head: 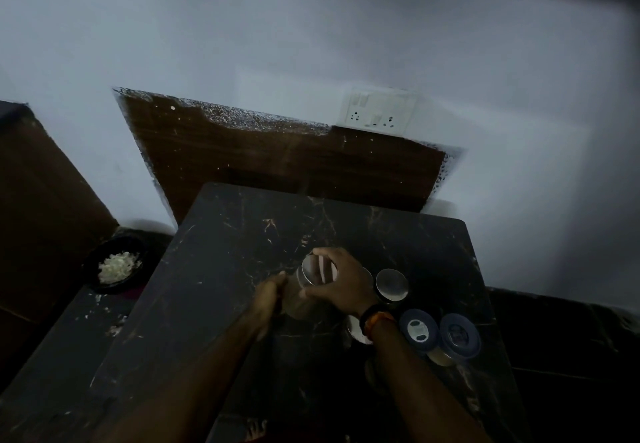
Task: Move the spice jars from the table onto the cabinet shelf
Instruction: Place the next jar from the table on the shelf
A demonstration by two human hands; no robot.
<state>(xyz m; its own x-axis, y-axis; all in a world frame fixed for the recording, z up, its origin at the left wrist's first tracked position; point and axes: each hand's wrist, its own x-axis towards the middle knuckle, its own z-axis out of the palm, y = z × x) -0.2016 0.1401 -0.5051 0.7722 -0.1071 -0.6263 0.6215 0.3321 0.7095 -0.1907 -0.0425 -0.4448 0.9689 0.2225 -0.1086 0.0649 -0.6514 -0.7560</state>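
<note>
**Desk:** What are the hands doing?

**Photographer:** The right hand (337,278) is curling over a clear jar (308,286) with a shiny metal lid, fingers and thumb wrapping the lid from above. The left hand (270,292) is pressing against the jar's left side; it is too dim to tell how its fingers are lying. Gripping top and side together is probably steadying smooth glass for a lift.

**Desk:** And the other jars?

**Photographer:** They are sitting in a cluster on the right part of the dark marble table (214,269). A second metal-lidded jar (391,285) is standing just right of the right hand. Two blue-lidded jars (417,330) (459,335) are standing side by side nearer the camera, and a white lid (356,330) is peeking out beside the right wrist.

**Desk:** Room to move?

**Photographer:** The table's left and far stretches are lying bare of jars, so lifting up and leftward looks easiest; swinging right risks clipping the neighbours. The blue-lidded pair is sitting close to the right edge. A dark bowl of pale food (116,266) is sitting off the table's left. No cabinet shelf is showing in frame.
</note>
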